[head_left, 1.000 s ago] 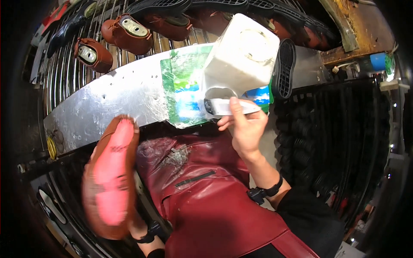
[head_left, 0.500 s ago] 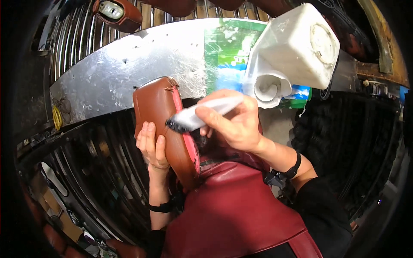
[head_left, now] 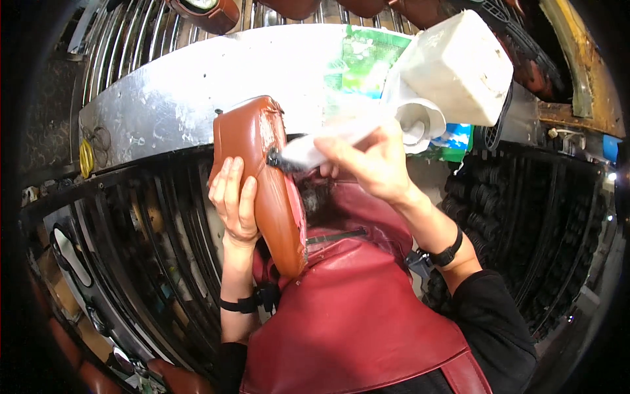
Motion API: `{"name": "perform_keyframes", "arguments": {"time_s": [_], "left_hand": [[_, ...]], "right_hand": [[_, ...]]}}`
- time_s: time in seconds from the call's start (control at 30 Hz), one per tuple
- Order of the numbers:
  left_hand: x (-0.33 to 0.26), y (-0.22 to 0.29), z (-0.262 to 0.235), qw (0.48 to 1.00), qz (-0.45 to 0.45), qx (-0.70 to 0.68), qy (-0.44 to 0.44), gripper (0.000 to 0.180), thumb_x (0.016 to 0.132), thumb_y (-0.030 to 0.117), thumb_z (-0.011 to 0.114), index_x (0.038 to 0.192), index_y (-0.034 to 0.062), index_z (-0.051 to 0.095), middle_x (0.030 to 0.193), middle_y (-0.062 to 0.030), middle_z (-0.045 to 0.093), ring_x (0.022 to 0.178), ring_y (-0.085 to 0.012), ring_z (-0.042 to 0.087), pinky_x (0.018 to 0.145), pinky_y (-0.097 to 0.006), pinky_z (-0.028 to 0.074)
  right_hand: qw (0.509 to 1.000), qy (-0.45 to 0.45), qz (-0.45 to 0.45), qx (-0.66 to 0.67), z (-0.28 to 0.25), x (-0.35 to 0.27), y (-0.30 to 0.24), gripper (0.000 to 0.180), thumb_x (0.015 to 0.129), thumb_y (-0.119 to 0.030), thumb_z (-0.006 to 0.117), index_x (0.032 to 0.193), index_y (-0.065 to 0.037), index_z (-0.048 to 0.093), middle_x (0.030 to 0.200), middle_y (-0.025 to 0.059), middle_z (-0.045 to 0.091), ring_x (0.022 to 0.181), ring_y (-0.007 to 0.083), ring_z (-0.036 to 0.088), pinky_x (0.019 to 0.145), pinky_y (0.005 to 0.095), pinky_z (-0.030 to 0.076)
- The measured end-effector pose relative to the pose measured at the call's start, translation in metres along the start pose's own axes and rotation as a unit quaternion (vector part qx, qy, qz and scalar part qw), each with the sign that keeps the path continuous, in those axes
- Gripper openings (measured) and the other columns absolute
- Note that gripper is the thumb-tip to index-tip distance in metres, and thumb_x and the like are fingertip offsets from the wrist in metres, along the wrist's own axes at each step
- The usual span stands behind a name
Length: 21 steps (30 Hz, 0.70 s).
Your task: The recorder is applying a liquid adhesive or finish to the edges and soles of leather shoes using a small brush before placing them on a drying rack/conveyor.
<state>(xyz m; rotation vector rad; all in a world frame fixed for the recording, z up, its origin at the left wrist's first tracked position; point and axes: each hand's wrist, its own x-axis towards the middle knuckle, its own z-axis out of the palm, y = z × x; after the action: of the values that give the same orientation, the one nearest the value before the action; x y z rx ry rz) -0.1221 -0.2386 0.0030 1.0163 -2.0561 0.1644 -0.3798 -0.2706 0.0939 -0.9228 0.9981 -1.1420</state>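
A brown leather shoe upper (head_left: pixel 246 141), apparently on a last, stands tilted at the metal table's near edge, against my red apron. A pinkish band shows along its right-hand edge, and its far end looks glossy. My left hand (head_left: pixel 235 200) is closed on the shoe's left side, fingers lying along the leather. My right hand (head_left: pixel 374 164) grips a brush (head_left: pixel 305 154) with a whitish handle, blurred by motion. Its dark bristles touch the shoe near the edge band.
A metal table (head_left: pixel 151 118) carries a green and blue sheet (head_left: pixel 371 62), a white plastic jug (head_left: pixel 453 65) and a white cup (head_left: pixel 426 121). Beyond are rollers (head_left: pixel 157 39) with a brown shoe (head_left: pixel 220 20). Dark racks flank me; the right one holds stacked black pieces (head_left: pixel 472 197).
The brush has moved away from me along the shoe, from the leather's middle to nearer the far end. The shoe has turned a little in my left hand.
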Motion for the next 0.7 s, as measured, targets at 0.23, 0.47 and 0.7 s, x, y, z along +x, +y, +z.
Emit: {"name": "perform_keyframes", "arguments": {"time_s": [0.23, 0.47, 0.7], "left_hand": [[0.013, 0.002, -0.002, 1.000, 0.003, -0.003, -0.002, 0.044, 0.096, 0.010, 0.066, 0.137, -0.0012, 0.054, 0.141, -0.0262, 0.061, 0.130, -0.0412, 0.059, 0.109, -0.049, 0.048], [0.030, 0.013, -0.010, 1.000, 0.007, 0.004, -0.025, 0.054, 0.091, 0.014, 0.072, 0.140, -0.0038, 0.056, 0.144, -0.0260, 0.059, 0.131, -0.0394, 0.059, 0.110, -0.048, 0.047], [0.058, 0.026, -0.020, 0.997, -0.038, -0.001, -0.066, 0.069, 0.085, 0.018, 0.076, 0.146, -0.0041, 0.055, 0.147, -0.0232, 0.058, 0.133, -0.0393, 0.057, 0.112, -0.047, 0.042]], "right_hand": [[0.945, -0.143, -0.247, -0.161, 0.001, -0.076, -0.004, 0.014, 0.088, 0.000, 0.076, 0.102, 0.003, 0.075, 0.091, 0.0146, 0.074, 0.076, 0.0261, 0.072, 0.067, 0.0352, 0.058], [0.944, -0.138, -0.276, -0.121, -0.004, -0.105, -0.017, 0.025, 0.086, 0.002, 0.077, 0.110, 0.005, 0.072, 0.089, 0.0139, 0.074, 0.075, 0.0218, 0.074, 0.066, 0.0335, 0.059], [0.985, -0.050, -0.143, -0.087, 0.009, -0.094, -0.046, 0.010, 0.091, -0.006, 0.077, 0.093, 0.003, 0.073, 0.077, 0.0070, 0.073, 0.063, 0.0070, 0.064, 0.056, 0.0247, 0.050]]}}
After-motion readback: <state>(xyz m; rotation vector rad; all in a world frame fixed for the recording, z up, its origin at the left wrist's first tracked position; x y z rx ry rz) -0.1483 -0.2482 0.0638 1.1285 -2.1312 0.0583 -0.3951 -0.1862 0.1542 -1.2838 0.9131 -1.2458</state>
